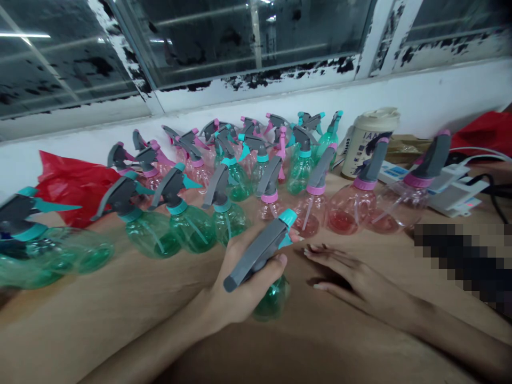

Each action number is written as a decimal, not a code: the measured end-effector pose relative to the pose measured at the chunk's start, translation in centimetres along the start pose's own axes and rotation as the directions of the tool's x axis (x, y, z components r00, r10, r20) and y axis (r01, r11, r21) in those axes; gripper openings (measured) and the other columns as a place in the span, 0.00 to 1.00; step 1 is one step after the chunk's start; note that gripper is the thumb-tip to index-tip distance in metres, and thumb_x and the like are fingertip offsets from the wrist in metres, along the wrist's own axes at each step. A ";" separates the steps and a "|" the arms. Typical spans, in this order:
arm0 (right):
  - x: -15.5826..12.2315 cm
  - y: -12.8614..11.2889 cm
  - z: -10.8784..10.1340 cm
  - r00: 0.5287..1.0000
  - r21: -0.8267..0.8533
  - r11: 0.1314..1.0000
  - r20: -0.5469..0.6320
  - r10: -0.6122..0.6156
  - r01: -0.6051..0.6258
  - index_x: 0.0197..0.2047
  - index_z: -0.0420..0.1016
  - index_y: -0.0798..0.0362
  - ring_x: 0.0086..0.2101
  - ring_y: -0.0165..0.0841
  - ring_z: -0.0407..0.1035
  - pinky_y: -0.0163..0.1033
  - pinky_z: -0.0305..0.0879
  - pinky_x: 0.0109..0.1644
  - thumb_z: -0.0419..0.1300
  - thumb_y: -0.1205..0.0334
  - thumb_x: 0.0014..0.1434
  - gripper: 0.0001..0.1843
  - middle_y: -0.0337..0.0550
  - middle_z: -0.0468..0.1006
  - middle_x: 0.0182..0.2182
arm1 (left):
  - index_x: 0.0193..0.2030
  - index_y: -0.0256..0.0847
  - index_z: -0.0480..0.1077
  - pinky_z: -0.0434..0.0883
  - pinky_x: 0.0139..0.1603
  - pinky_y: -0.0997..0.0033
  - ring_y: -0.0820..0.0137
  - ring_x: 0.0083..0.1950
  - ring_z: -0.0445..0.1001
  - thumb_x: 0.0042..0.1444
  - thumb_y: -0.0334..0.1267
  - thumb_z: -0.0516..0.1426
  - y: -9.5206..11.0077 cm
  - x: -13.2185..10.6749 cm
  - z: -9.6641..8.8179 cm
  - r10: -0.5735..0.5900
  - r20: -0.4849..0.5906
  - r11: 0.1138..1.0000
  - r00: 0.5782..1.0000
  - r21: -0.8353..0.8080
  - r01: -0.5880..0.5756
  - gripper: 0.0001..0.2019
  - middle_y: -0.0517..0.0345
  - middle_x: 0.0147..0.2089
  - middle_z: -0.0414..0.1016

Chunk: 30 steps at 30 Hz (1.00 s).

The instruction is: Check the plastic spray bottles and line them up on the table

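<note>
My left hand point(240, 282) is wrapped around the neck of a green spray bottle point(272, 301) with a grey head and a teal nozzle. Part of the bottle is hidden behind my fingers. To its right, my right hand point(356, 277) rests low over the table, palm down, fingers stretched out and holding nothing. Just beyond my hands stands a row of green spray bottles point(194, 232) on the left and pink spray bottles point(352, 208) on the right, all with grey trigger heads.
More green and pink bottles point(302, 170) crowd the back of the wooden table point(160, 309) below a window. A paper cup point(366, 144) stands behind the pink row, near a white power strip point(456, 192) with cables. Red plastic bags point(72, 186) lie at both sides.
</note>
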State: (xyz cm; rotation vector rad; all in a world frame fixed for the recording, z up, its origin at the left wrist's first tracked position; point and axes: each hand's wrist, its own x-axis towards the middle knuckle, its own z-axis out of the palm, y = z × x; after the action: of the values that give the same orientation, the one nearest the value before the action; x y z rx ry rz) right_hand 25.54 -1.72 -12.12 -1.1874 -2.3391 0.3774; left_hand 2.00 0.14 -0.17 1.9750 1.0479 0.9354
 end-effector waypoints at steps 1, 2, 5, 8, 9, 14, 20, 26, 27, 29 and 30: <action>0.0 0.0 0.0 1.000 0.000 1.000 -0.002 -0.002 0.002 0.65 0.52 0.45 0.57 0.38 0.60 0.50 0.60 0.59 0.56 0.56 0.61 0.31 0.43 0.66 0.58 | 0.29 0.44 0.64 0.60 0.23 0.73 0.74 0.22 0.54 0.49 0.34 0.52 0.0 0.0 0.0 0.003 -0.004 1.000 1.000 0.003 -0.002 0.02 0.67 0.21 0.55; 0.0 0.0 0.0 1.000 0.000 1.000 0.000 -0.005 0.005 0.65 0.52 0.45 0.57 0.38 0.60 0.51 0.60 0.60 0.56 0.56 0.61 0.31 0.43 0.66 0.59 | 0.29 0.44 0.65 0.60 0.23 0.73 0.73 0.22 0.55 0.49 0.34 0.52 0.1 0.1 0.0 0.003 -0.004 1.000 1.000 0.008 -0.003 0.02 0.66 0.21 0.55; 0.0 -0.1 -0.1 1.000 0.000 1.000 0.022 -0.014 0.014 0.65 0.51 0.45 0.58 0.39 0.59 0.51 0.59 0.60 0.56 0.56 0.61 0.31 0.44 0.65 0.59 | 0.31 0.45 0.67 0.62 0.24 0.72 0.72 0.23 0.57 0.49 0.35 0.51 0.1 0.1 -0.1 -0.006 0.001 1.000 1.000 0.023 0.006 0.05 0.65 0.21 0.58; 0.1 -0.1 -0.1 1.000 0.000 1.000 0.023 -0.014 0.014 0.65 0.51 0.45 0.58 0.39 0.59 0.52 0.59 0.60 0.55 0.56 0.61 0.31 0.44 0.64 0.60 | 0.33 0.46 0.70 0.65 0.25 0.70 0.71 0.23 0.60 0.48 0.35 0.52 0.1 0.1 -0.1 -0.016 -0.012 0.999 1.000 0.035 0.016 0.07 0.64 0.22 0.64; 0.1 -0.2 -0.1 1.000 0.004 1.000 0.022 -0.012 0.012 0.65 0.51 0.45 0.58 0.39 0.59 0.52 0.59 0.60 0.55 0.56 0.61 0.31 0.44 0.64 0.59 | 0.33 0.46 0.70 0.66 0.26 0.70 0.71 0.23 0.63 0.48 0.35 0.52 0.1 0.1 -0.1 -0.013 -0.022 0.999 1.000 0.040 0.014 0.07 0.63 0.23 0.66; 0.1 -0.2 -0.2 0.999 0.005 1.000 0.032 0.002 -0.003 0.64 0.53 0.45 0.58 0.38 0.59 0.51 0.59 0.60 0.55 0.56 0.61 0.29 0.43 0.65 0.59 | 0.32 0.44 0.70 0.71 0.32 0.68 0.69 0.29 0.69 0.49 0.31 0.52 0.3 0.1 -0.1 0.045 -0.019 0.998 0.999 0.047 -0.044 0.07 0.60 0.29 0.72; 0.0 -0.2 -0.2 0.999 -0.012 1.000 0.033 -0.002 0.003 0.65 0.51 0.46 0.58 0.39 0.58 0.52 0.58 0.61 0.55 0.55 0.61 0.30 0.44 0.63 0.60 | 0.27 0.45 0.65 0.67 0.26 0.70 0.71 0.23 0.64 0.48 0.33 0.51 0.0 -0.1 -0.1 0.045 -0.059 0.991 0.997 0.127 -0.037 0.04 0.63 0.23 0.64; -0.1 -0.2 -0.1 1.000 0.003 1.000 0.005 -0.001 0.001 0.65 0.51 0.45 0.58 0.39 0.58 0.52 0.60 0.60 0.55 0.56 0.61 0.31 0.44 0.64 0.60 | 0.31 0.45 0.63 0.61 0.20 0.71 0.74 0.19 0.54 0.50 0.38 0.53 -0.6 -0.2 0.2 0.063 -0.052 0.987 0.997 0.153 -0.055 0.02 0.67 0.20 0.57; -0.1 -0.2 -0.1 1.000 0.008 1.000 0.000 -0.003 0.003 0.65 0.51 0.45 0.58 0.39 0.59 0.52 0.60 0.60 0.56 0.56 0.61 0.31 0.44 0.64 0.60 | 0.32 0.45 0.64 0.61 0.19 0.71 0.74 0.18 0.54 0.49 0.38 0.53 -0.6 -0.2 0.3 0.062 -0.050 0.987 0.997 0.150 -0.054 0.03 0.67 0.20 0.58; -0.1 -0.2 -0.1 1.000 0.011 1.000 -0.003 -0.007 0.007 0.65 0.51 0.45 0.58 0.39 0.59 0.52 0.60 0.60 0.56 0.56 0.61 0.31 0.43 0.64 0.60 | 0.33 0.45 0.64 0.62 0.20 0.71 0.74 0.18 0.54 0.49 0.39 0.53 -0.5 -0.1 0.3 0.049 -0.045 0.988 0.998 0.150 -0.041 0.04 0.67 0.20 0.58; -0.1 -0.2 -0.1 1.000 0.010 1.000 0.000 -0.008 0.008 0.65 0.51 0.45 0.58 0.39 0.58 0.52 0.60 0.60 0.56 0.56 0.61 0.31 0.43 0.64 0.60 | 0.32 0.45 0.64 0.62 0.20 0.71 0.74 0.18 0.54 0.49 0.39 0.53 -0.4 -0.1 0.3 0.045 -0.046 0.988 0.998 0.152 -0.038 0.04 0.66 0.20 0.59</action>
State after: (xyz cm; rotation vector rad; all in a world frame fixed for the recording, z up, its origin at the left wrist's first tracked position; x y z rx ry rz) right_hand 25.50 -1.87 -11.97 -1.1734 -2.3385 0.3854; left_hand 2.01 0.16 -0.70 2.1143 1.1385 0.9559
